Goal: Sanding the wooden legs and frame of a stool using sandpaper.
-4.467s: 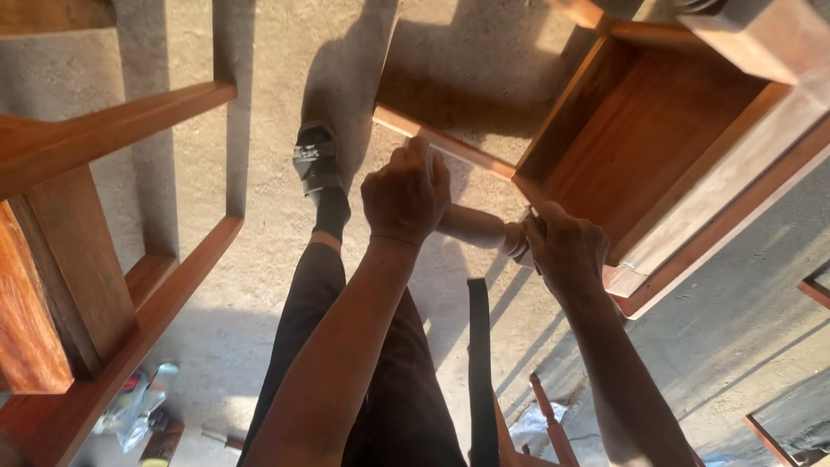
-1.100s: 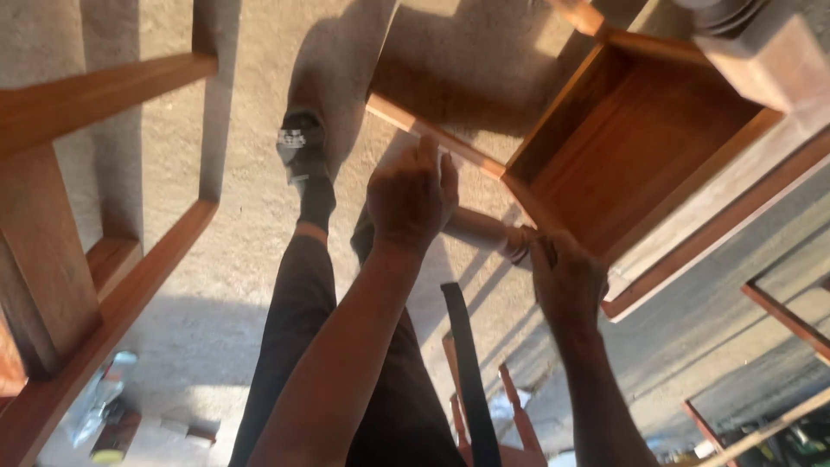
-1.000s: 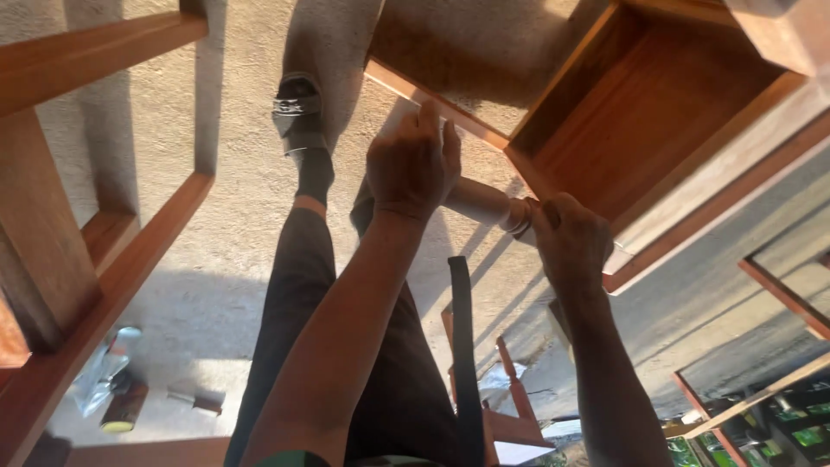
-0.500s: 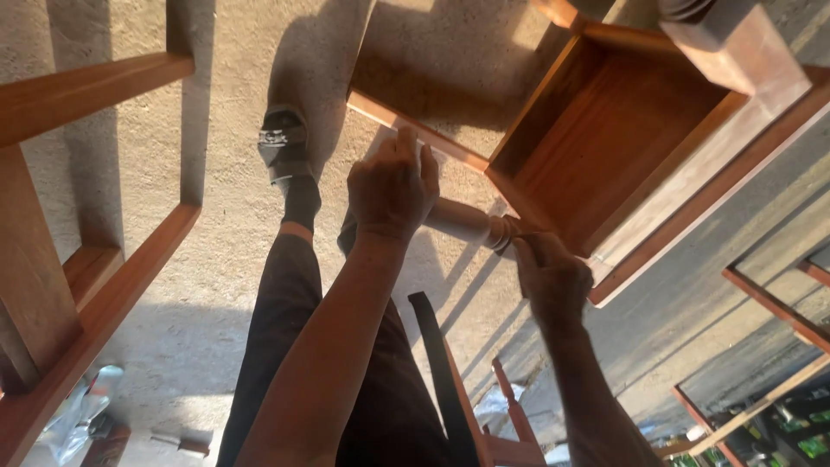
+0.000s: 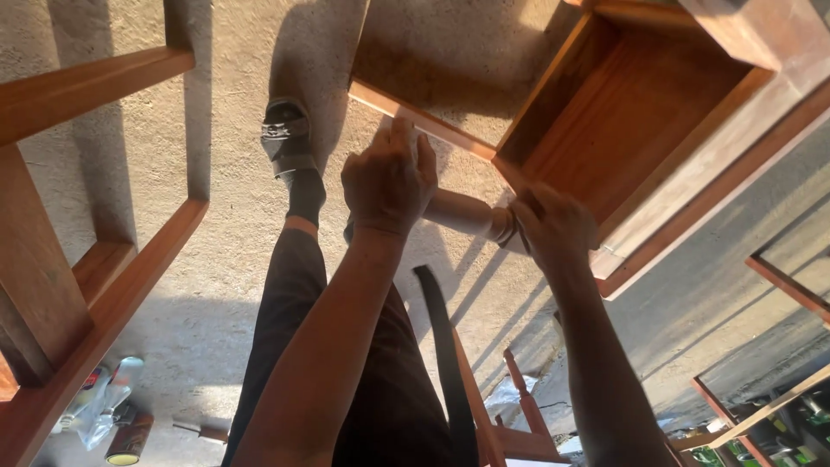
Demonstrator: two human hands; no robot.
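Seen from above, the left hand (image 5: 389, 182) is clamped around a turned wooden leg (image 5: 462, 212) of an upturned wooden table frame (image 5: 640, 121), while the right hand (image 5: 553, 227), lower half a second ago, now pinches something small against the leg's ringed end.

place: furniture workshop — unfinished wooden frames (image 5: 104, 285) | bare concrete floor (image 5: 233, 216) | glue tubes (image 5: 99, 406)

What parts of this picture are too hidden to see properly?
Head view only:
- Round turned wooden leg: left hand covers one end.
- Whatever the right hand grips: hidden by its fingers.
- Open reddish wooden box frame: cut off at the top edge.
- Small bottles on the floor: too small.
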